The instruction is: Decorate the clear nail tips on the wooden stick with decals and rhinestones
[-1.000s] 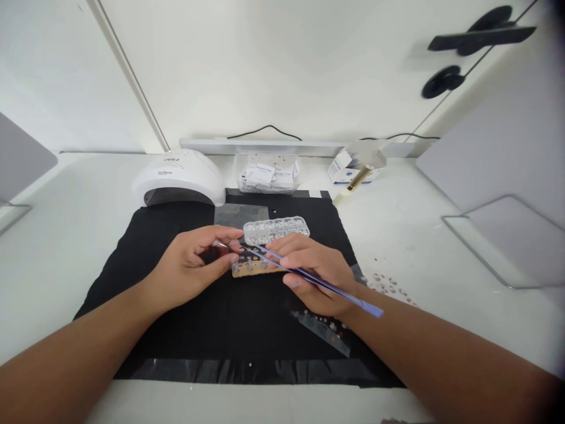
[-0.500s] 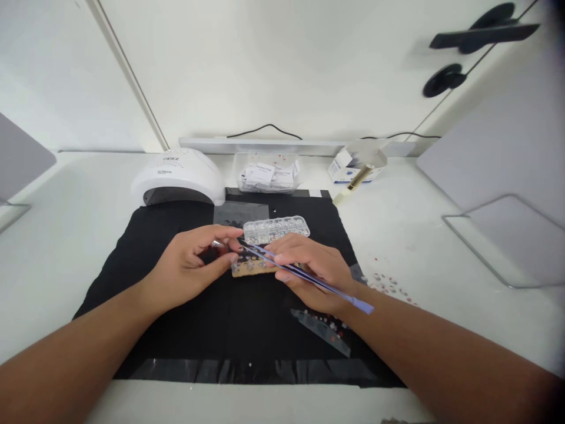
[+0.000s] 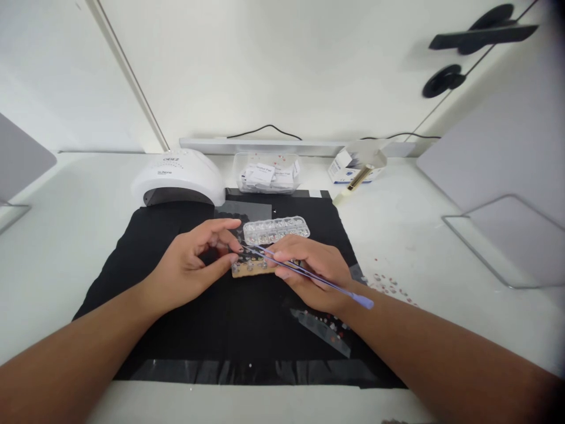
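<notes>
Over the mat (image 3: 247, 330), both forearms reached in from 7 and 5 o'clock. The right hand (image 3: 315, 274) pinched tweezers (image 3: 318, 278), their tips at the strip (image 3: 252, 268) mid-mat. The left hand (image 3: 194, 265) lay half open at the strip's 9 o'clock, thumb tip touching its end. A gem box (image 3: 276, 229) sat just at its 12 o'clock.

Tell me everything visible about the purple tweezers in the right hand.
The tweezers are long, thin and lilac, seemingly metal, with two arms joined at a rounded rear end near the wrist. The right hand pinches them midway. They slant up and left, tips near the tan strip beside the left hand; anything between the tips is too small to tell.
</notes>
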A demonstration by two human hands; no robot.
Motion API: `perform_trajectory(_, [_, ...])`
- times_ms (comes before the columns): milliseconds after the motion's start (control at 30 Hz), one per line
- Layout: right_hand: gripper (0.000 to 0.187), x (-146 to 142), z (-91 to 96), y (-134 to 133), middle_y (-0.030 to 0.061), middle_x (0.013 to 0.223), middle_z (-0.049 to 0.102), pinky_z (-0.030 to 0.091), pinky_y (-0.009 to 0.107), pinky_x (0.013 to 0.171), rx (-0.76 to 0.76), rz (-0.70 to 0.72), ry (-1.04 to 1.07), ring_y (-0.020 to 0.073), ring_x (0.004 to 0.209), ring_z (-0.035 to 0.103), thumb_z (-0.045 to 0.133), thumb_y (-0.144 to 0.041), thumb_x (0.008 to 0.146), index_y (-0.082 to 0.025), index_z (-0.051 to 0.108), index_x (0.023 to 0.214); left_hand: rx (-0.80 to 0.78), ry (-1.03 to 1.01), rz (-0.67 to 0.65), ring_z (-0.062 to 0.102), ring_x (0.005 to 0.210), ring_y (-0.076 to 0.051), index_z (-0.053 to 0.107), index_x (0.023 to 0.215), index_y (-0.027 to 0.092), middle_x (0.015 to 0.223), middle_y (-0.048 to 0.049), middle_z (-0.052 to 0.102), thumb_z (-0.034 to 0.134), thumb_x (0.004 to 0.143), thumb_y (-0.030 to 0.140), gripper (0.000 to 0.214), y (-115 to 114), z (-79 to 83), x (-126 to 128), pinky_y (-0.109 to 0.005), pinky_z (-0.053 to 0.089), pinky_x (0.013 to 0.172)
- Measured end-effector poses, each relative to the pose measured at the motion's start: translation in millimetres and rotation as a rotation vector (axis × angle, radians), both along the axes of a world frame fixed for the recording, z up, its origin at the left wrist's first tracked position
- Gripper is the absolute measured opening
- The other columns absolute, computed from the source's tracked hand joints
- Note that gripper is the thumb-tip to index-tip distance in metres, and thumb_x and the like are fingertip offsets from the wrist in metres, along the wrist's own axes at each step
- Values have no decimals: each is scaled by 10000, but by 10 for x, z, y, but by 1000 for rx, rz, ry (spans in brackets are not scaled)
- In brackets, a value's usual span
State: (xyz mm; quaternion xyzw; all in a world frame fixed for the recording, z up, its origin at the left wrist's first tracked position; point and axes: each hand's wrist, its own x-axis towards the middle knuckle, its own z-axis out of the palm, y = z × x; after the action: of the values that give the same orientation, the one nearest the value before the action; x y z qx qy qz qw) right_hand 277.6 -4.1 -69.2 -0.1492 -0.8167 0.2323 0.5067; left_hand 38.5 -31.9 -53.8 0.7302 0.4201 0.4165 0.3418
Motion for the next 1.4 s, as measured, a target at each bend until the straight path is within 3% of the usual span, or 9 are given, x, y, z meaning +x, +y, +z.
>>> perform_trajectory(333, [162,-9,-3,2,44,836,706,613,352,740,-29,42,50,192,853,723,620,-118,881,-197,621,1022,1,1,9,661,795,-118,560,1319,257,956,-21,689,685,857,170,486,-5,-24,-26,-204,556,702])
perform_trajectory(700, [153,-20,2,5,42,830,703,614,344,732,4,-8,87,176,811,700,632,-114,872,-199,655,996,30,23,19,669,770,-125,575,1282,204,914,-36,695,667,869,182,424,-1,4,7,-215,573,687])
perform_trajectory(1067, [221,-37,5,22,54,811,680,605,365,704,36,57,127,178,769,668,638,-40,829,-173,669,1003,76,22,-9,658,759,-100,574,1273,223,930,-21,700,654,872,138,417,-8,10,9,-190,569,699])
perform_trajectory(1400, [206,-22,-15,14,64,826,675,587,345,697,20,15,112,177,778,669,651,-46,826,-165,669,994,86,18,-31,652,780,-94,560,1297,255,948,-11,692,645,880,124,445,-9,-14,-5,-180,559,713])
